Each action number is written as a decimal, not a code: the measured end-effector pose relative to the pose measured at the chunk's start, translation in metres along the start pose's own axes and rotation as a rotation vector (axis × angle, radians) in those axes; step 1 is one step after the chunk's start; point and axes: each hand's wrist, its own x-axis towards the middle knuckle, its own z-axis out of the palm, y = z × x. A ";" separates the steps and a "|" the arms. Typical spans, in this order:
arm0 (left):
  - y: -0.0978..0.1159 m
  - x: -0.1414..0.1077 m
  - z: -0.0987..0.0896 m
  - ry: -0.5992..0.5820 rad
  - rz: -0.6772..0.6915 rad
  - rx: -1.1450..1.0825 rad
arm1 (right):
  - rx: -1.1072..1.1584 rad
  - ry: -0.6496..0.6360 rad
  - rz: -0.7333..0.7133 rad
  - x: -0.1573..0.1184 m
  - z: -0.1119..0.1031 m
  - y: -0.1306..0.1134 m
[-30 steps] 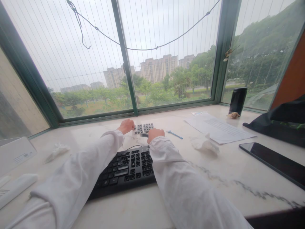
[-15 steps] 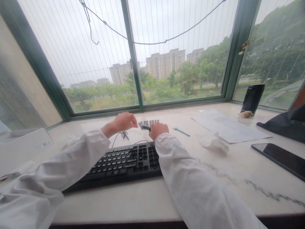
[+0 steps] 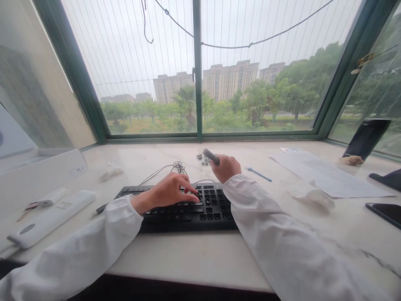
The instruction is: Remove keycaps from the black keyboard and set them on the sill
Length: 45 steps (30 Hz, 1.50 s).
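A black keyboard [image 3: 188,223] lies on the marble counter, with keycaps off in its right-hand blocks. My left hand [image 3: 171,190] is over its middle, thumb and forefinger stretched out with a gap between them, their tips at the keys beside the bare key sockets. I make out nothing between those fingers. My right hand [image 3: 228,167] is closed round a small brush [image 3: 210,156], its grey bristles pointing up and left. Behind the brush lie several loose keycaps [image 3: 199,156], partly hidden by it.
A coiled cable [image 3: 179,167] lies behind the keyboard. To the right are a blue stick [image 3: 259,174], crumpled tissue [image 3: 313,196], printed paper [image 3: 319,171], a phone [image 3: 387,213] and a dark cylinder [image 3: 366,140]. On the left are a white power strip [image 3: 56,219], keys [image 3: 29,209] and a white box [image 3: 40,175].
My left hand has come down from near the loose keycaps onto the keyboard. The brush in my right hand now points its bristles upward. The view has turned a little left.
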 end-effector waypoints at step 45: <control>-0.014 -0.005 -0.002 -0.201 0.105 -0.318 | 1.457 0.057 0.623 -0.065 0.011 -0.065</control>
